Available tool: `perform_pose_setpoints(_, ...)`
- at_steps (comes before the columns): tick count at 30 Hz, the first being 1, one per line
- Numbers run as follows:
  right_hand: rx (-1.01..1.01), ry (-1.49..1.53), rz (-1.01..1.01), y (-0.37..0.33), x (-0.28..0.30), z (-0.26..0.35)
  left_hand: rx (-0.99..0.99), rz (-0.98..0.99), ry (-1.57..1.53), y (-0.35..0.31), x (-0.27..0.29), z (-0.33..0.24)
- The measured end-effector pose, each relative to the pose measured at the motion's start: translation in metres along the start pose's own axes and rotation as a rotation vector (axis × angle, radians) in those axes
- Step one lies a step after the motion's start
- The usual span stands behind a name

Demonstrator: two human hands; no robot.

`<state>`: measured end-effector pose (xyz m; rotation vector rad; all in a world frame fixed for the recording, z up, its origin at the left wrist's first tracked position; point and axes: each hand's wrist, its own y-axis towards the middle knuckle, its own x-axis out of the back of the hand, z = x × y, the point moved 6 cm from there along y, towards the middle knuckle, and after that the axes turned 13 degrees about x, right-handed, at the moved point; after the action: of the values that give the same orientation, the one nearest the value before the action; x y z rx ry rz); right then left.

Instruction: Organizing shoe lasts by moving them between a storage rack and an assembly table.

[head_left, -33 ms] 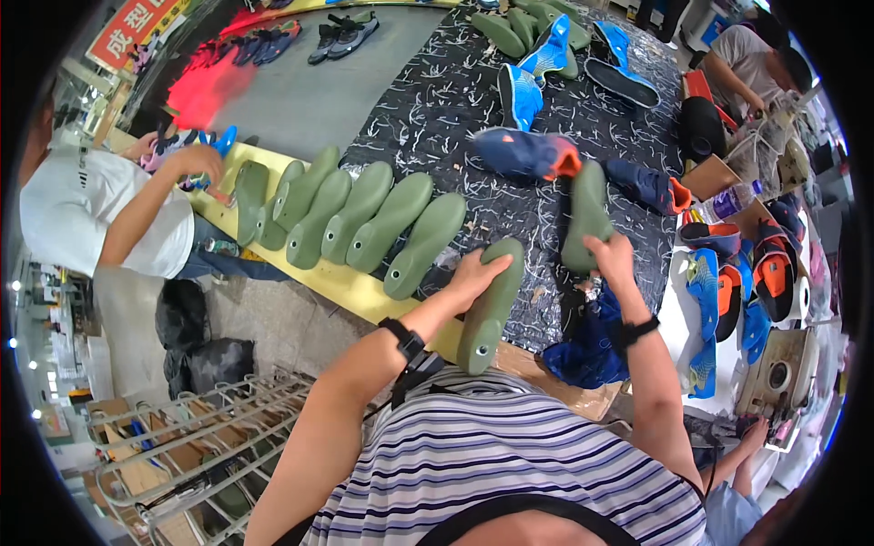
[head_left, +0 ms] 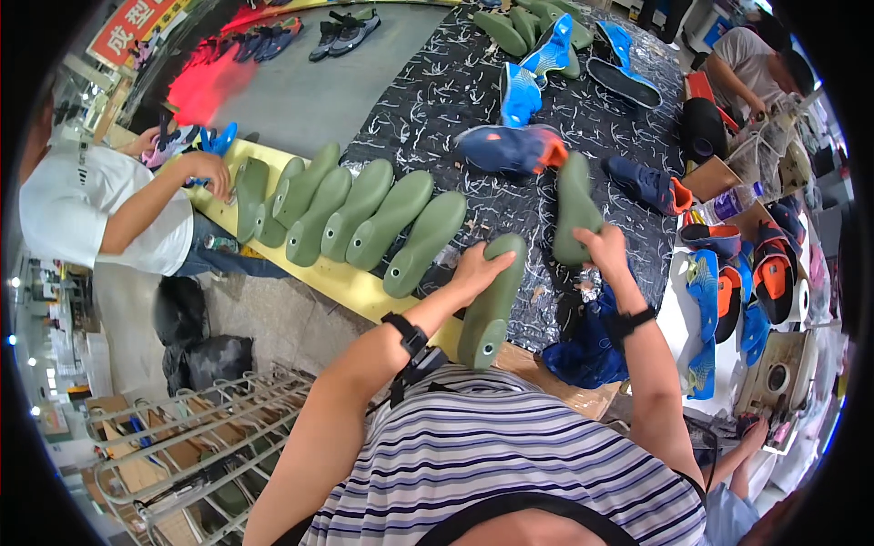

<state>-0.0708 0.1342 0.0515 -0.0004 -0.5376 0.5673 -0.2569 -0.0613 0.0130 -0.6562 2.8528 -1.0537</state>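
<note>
My left hand [head_left: 479,277] is wrapped around the side of a green shoe last [head_left: 487,314], which stands close to my body with its holed end toward me. My right hand [head_left: 604,249] grips the heel end of a second green shoe last [head_left: 574,196], its toe pointing away over the dark mat [head_left: 414,114]. A blurred navy shoe with an orange collar [head_left: 503,151] lies just beyond that toe, seemingly touching it. Left of my left hand, several green shoe lasts [head_left: 424,238] lie in a row along the yellow table edge [head_left: 341,287].
Blue shoes [head_left: 522,94] and more green lasts [head_left: 499,34] lie at the far side. Another navy shoe [head_left: 642,184] sits to the right. Dark blue cloth [head_left: 587,350] is below my right wrist. A co-worker [head_left: 105,205] works at left; a wire rack [head_left: 200,441] stands lower left.
My right hand and its shoe last have shifted slightly left, and the blurred navy shoe has moved left with them. My left hand stays nearly still.
</note>
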Motion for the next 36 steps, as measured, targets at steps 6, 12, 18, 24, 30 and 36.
perform_pose_setpoints(6, -0.016, 0.293, 0.160, 0.005, -0.050, 0.056, -0.382, -0.375, 0.448, 0.017, 0.026, -0.033)
perform_pose_setpoints(12, 0.190, -0.471, 0.009, -0.083, -0.013, 0.042, -0.582, -0.352, 0.527, -0.013, 0.017, -0.051)
perform_pose_setpoints(18, -0.018, -0.256, 0.268, -0.122, -0.011, 0.016, -0.332, -0.054, 0.767, -0.070, -0.019, -0.013)
perform_pose_setpoints(24, 0.293, -0.302, 0.127, -0.023, -0.013, -0.010, -0.366, 0.078, 0.374, -0.044, 0.020, 0.001)
perform_pose_setpoints(30, 0.246, -0.495, 0.628, 0.036, -0.062, -0.005, -0.437, -0.487, 0.655, -0.066, 0.074, 0.009)
perform_pose_setpoints(36, 0.171, -0.481, 0.688, 0.031, -0.066, 0.002, -0.639, -0.323, 0.765, -0.099, 0.031, -0.003)
